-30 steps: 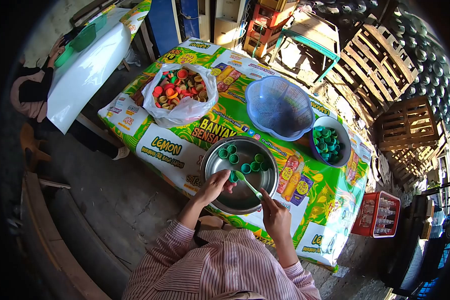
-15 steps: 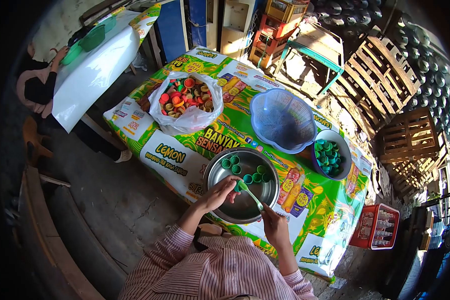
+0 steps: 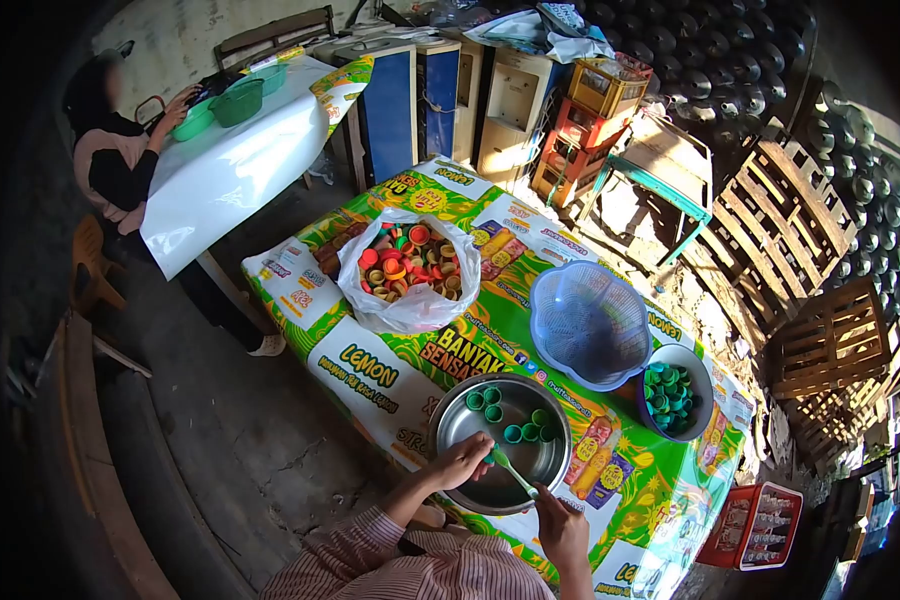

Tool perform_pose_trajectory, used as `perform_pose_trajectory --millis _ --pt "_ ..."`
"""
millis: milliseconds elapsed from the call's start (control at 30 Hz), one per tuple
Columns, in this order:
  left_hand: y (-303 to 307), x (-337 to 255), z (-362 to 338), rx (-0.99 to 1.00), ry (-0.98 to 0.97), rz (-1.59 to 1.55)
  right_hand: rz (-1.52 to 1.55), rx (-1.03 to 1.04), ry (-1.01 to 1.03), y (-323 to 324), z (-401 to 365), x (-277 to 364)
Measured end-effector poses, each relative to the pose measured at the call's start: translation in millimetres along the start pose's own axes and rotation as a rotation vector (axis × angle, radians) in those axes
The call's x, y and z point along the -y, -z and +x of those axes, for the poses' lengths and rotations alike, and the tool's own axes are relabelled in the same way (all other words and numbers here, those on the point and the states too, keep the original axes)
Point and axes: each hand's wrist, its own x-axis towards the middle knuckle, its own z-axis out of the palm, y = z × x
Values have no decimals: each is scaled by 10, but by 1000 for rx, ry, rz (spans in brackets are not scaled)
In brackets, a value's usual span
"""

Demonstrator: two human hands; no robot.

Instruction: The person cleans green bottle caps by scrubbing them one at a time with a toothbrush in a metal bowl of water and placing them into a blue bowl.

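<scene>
Above a steel basin (image 3: pixel 552 462), my left hand (image 3: pixel 460 463) pinches a green bottle cap (image 3: pixel 489 458). My right hand (image 3: pixel 562 522) grips the lower end of a slim pale green and white toothbrush (image 3: pixel 516 474). Its far end meets the cap; the bristles are too small to make out. Several more green caps (image 3: pixel 493 413) rest on the basin floor, in two loose groups toward its far side.
On the patterned tablecloth (image 3: pixel 370 378) stand a white plastic bag (image 3: pixel 405 318) of mixed caps, a blue basket (image 3: pixel 585 330), and a bowl (image 3: pixel 707 390) of green caps. A person (image 3: pixel 120 175) works at another table (image 3: pixel 225 185). A red crate (image 3: pixel 750 525) stands at right.
The view has tilted up, so the table and basin appear lower and slightly right. Both hands keep their hold on the cap and toothbrush. The other person shows more fully.
</scene>
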Motion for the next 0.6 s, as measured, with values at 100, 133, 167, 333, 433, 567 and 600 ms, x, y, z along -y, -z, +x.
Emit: perform_pose_trajectory --millis 100,133,167,333,433,567,600 --pt "-54 -24 -35 -3 89 31 -34 -60 73 -102 18 -125" --pt "-75 -6 -17 15 92 -89 -21 -39 35 -72 37 -147" --pt "-88 9 0 34 95 -209 -21 -36 33 -55 41 -137" --pt "-76 -15 11 55 79 -186 56 -17 59 -75 21 -151" --pt "-97 86 33 58 123 -289 8 -20 43 -58 17 -203" --pt "-87 111 37 33 179 -338 -124 -29 101 -90 -31 -128" --pt "-82 116 42 27 231 -318 -146 -50 87 -72 -16 -135"
